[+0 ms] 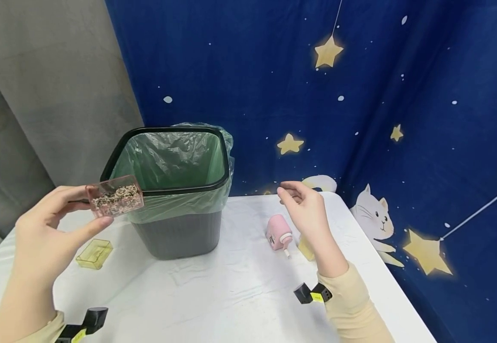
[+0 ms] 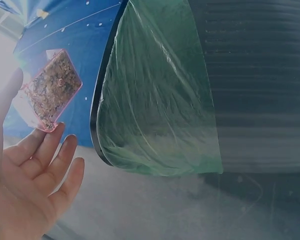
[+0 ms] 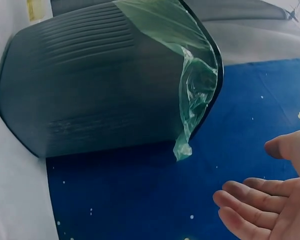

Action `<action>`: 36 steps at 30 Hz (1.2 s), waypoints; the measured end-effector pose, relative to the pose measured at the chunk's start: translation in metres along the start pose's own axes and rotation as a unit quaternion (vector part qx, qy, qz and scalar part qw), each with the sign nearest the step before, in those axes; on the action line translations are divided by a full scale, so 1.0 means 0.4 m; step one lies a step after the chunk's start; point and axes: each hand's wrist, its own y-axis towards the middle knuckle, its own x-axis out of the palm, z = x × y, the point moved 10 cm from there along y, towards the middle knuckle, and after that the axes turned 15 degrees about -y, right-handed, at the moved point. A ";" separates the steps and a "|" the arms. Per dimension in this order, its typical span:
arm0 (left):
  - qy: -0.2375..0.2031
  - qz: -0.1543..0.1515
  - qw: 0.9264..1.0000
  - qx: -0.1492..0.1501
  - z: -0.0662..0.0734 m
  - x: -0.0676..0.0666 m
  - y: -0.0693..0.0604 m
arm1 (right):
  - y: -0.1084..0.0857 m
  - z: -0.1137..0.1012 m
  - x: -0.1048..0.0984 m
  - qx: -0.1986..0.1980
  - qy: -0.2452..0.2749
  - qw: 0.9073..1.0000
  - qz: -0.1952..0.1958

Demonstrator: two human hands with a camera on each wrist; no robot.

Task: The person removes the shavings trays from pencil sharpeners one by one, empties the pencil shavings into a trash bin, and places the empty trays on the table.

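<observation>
My left hand [image 1: 42, 233] pinches a small clear pink box [image 1: 117, 196] between thumb and fingers. Brown and pale flaky bits lie inside it, also seen through its wall in the left wrist view. The box is up near the left rim of a grey bin [image 1: 179, 236], which has a black rim and a green plastic liner [image 1: 175, 205]. To the right of the bin, my right hand [image 1: 306, 209] hovers with loosely bent fingers and holds nothing. A pink bottle [image 1: 278, 229] with a white neck and a spout is nearest to it.
An empty-looking clear yellow box [image 1: 95, 254] lies on the white table [image 1: 214, 295], left of the bin. Partly behind the right forearm is a yellow object [image 1: 306, 248]. A blue starry curtain [image 1: 265, 71] and a grey one [image 1: 59, 85] hang behind.
</observation>
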 end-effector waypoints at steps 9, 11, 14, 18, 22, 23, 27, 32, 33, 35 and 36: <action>-0.028 0.029 0.999 0.005 -0.023 -0.025 0.025 | 0.025 -0.049 -0.002 -0.016 0.039 0.999 -0.031; -0.013 0.030 0.999 0.003 -0.026 -0.029 0.029 | 0.031 -0.056 -0.001 -0.017 0.050 0.998 -0.039; 0.002 0.032 0.999 -0.004 -0.029 -0.035 0.035 | 0.038 -0.065 -0.001 -0.016 0.066 0.996 -0.052; 0.005 0.037 0.999 -0.019 -0.033 -0.038 0.044 | 0.046 -0.076 -0.002 -0.016 0.076 0.995 -0.063; 0.034 0.045 0.998 -0.042 -0.037 -0.041 0.055 | 0.056 -0.085 -0.004 -0.018 0.074 0.995 -0.070; 0.041 0.047 0.997 -0.047 -0.037 -0.043 0.058 | 0.059 -0.087 -0.005 -0.018 0.074 0.995 -0.072; 0.056 0.051 0.996 -0.055 -0.037 -0.046 0.071 | 0.071 -0.095 -0.005 -0.012 0.069 0.994 -0.084; 0.072 0.056 0.993 -0.078 -0.042 -0.049 0.086 | 0.087 -0.100 -0.001 0.000 0.073 0.992 -0.100; 0.075 0.057 0.992 -0.082 -0.043 -0.050 0.088 | 0.089 -0.101 0.001 0.003 0.074 0.992 -0.104; 0.082 0.057 0.991 -0.088 -0.046 -0.051 0.092 | 0.094 -0.104 0.006 0.009 0.078 0.990 -0.113; 0.084 0.057 0.991 -0.090 -0.047 -0.051 0.093 | 0.096 -0.106 0.009 0.013 0.080 0.990 -0.118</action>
